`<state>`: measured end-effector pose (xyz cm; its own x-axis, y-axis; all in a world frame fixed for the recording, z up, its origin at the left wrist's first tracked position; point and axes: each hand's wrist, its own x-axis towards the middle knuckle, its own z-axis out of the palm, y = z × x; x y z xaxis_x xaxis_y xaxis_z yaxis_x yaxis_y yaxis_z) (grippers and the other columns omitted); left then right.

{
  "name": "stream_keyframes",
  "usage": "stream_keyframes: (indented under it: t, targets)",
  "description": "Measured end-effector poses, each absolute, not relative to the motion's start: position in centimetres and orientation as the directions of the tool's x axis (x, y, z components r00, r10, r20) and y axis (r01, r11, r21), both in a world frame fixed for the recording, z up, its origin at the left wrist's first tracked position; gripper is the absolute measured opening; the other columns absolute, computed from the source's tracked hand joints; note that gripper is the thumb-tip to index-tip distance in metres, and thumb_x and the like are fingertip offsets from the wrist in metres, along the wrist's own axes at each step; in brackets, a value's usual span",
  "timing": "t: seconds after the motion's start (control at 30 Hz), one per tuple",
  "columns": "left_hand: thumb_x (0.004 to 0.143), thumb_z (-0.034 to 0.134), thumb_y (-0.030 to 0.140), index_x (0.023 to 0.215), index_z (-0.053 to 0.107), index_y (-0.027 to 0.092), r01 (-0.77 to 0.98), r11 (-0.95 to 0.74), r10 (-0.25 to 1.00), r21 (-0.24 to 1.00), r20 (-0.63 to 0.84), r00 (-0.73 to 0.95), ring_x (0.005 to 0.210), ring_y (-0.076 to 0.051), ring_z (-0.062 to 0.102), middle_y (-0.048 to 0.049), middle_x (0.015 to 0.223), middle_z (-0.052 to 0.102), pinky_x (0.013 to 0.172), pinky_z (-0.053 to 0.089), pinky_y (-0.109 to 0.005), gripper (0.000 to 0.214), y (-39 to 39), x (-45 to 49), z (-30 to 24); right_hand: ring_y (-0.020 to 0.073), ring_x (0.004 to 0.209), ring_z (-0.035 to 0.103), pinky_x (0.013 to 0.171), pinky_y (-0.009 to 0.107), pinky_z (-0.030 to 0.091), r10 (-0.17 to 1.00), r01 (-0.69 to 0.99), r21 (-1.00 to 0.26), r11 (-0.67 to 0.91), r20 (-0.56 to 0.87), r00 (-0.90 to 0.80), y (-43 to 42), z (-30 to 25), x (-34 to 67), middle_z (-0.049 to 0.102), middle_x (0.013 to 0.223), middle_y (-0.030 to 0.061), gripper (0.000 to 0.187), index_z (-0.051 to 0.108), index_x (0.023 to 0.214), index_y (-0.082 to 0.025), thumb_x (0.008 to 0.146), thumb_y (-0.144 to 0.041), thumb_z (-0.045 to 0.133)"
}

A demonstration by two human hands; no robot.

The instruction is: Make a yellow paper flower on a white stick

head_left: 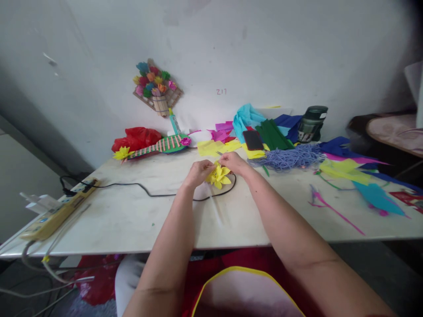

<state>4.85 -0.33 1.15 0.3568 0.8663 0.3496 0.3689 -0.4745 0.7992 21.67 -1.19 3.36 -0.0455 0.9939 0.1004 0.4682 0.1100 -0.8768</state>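
Note:
Both hands meet over the middle of the table at a yellow paper flower [219, 176] with pointed petals. My left hand [199, 172] is closed in a pinch on the flower's left edge. From the upper right, my right hand [234, 163] pinches its petals with fingers pressed together. A small grey pointed tip [218, 153] sticks out beside the right fingertips; what it belongs to is hidden. Below the flower a pale, blurred stick [216, 209] slants toward me. A black cord [148, 193] loops around beneath the flower.
A yellow power strip [62, 211] lies at the left edge. Behind stand a paper-decorated guitar shape [161, 144], a glue bottle [174, 122] and a red bag [137, 138]. Rightward are a phone [253, 140], shredded purple paper [287, 157], coloured paper pieces [345, 171] and a dark bottle [312, 124].

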Motion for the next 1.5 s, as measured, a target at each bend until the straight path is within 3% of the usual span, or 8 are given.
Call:
stream_keyframes:
  t: [0.5,0.83,0.97,1.07,1.2,1.3,1.4,1.5]
  targets:
    - [0.069,0.061,0.045,0.076,0.064,0.013,0.307,-0.488,0.846,0.817,0.356,0.397,0.058,-0.011,0.051,-0.0024,0.065,0.060,0.054,0.038,-0.022,0.032,0.2,4.9,0.6,0.0074,0.035,0.043,0.037,0.019,0.031,0.996,0.336,-0.941,0.030,-0.001,-0.090,-0.8,2.6,21.9,0.047,0.038,-0.0053,0.021,0.052,0.056,-0.016,0.068,-0.024,0.066]
    - [0.073,0.056,0.041,0.074,0.063,0.014,0.414,-0.486,0.859,0.770,0.334,0.388,0.052,-0.010,0.046,-0.0005,0.058,0.055,0.048,0.032,-0.021,0.028,-0.2,4.7,1.0,0.0069,0.034,0.041,0.036,0.019,0.030,0.987,0.405,-0.912,0.060,-0.006,-0.160,-1.4,3.1,22.1,0.046,0.038,-0.0052,0.020,0.051,0.056,-0.016,0.074,-0.018,0.059]
    - [0.072,0.055,0.041,0.070,0.062,0.015,0.434,-0.477,0.870,0.764,0.340,0.357,0.053,-0.011,0.048,-0.0005,0.058,0.057,0.049,0.033,-0.021,0.027,0.0,4.6,1.0,0.0091,0.034,0.044,0.038,0.022,0.034,0.989,0.455,-0.888,0.072,0.004,-0.148,-1.3,3.2,22.3,0.052,0.043,-0.0035,0.012,0.060,0.076,-0.015,0.076,-0.027,0.061]
    - [0.072,0.054,0.041,0.067,0.060,0.015,0.443,-0.466,0.880,0.766,0.347,0.325,0.054,-0.011,0.048,-0.0008,0.059,0.057,0.050,0.033,-0.022,0.027,0.3,4.6,0.8,0.0078,0.033,0.042,0.039,0.021,0.033,0.977,0.460,-0.874,0.158,0.072,-0.199,-1.4,3.5,22.7,0.055,0.049,-0.0043,0.029,0.060,0.103,-0.015,0.079,-0.030,0.057]
    - [0.074,0.051,0.045,0.065,0.057,0.015,0.467,-0.456,0.886,0.758,0.335,0.321,0.051,-0.011,0.046,0.0004,0.055,0.053,0.049,0.031,-0.022,0.032,0.3,4.5,0.6,0.0047,0.034,0.037,0.038,0.018,0.027,0.920,0.430,-0.839,0.334,0.189,-0.345,-1.3,3.4,23.2,0.047,0.044,-0.0088,0.032,0.063,0.106,-0.015,0.078,-0.027,0.055]
    - [0.075,0.050,0.049,0.066,0.057,0.015,0.478,-0.446,0.890,0.756,0.322,0.322,0.050,-0.010,0.044,0.0013,0.054,0.051,0.048,0.030,-0.022,0.036,0.3,4.5,0.6,0.0055,0.041,0.044,0.043,0.018,0.033,0.892,0.451,-0.788,0.419,0.263,-0.368,-0.9,3.0,23.2,0.052,0.046,-0.0068,0.027,0.069,0.097,-0.013,0.075,-0.023,0.058]
    - [0.075,0.049,0.052,0.063,0.055,0.015,0.496,-0.430,0.899,0.755,0.307,0.313,0.050,-0.010,0.042,0.0017,0.053,0.048,0.047,0.029,-0.022,0.039,0.3,4.4,0.6,0.0104,0.063,0.061,0.059,0.020,0.046,0.890,0.478,-0.758,0.444,0.310,-0.335,-0.6,2.7,23.1,0.071,0.070,0.0016,0.021,0.073,0.088,-0.015,0.071,-0.017,0.060]
    - [0.074,0.050,0.053,0.061,0.054,0.015,0.482,-0.416,0.903,0.771,0.290,0.315,0.051,-0.010,0.042,0.0016,0.052,0.046,0.047,0.028,-0.021,0.040,0.2,4.4,0.8,0.0153,0.081,0.066,0.072,0.023,0.050,0.888,0.492,-0.744,0.452,0.323,-0.327,-0.5,2.7,23.0,0.074,0.088,0.0045,0.021,0.074,0.086,-0.017,0.071,-0.015,0.060]
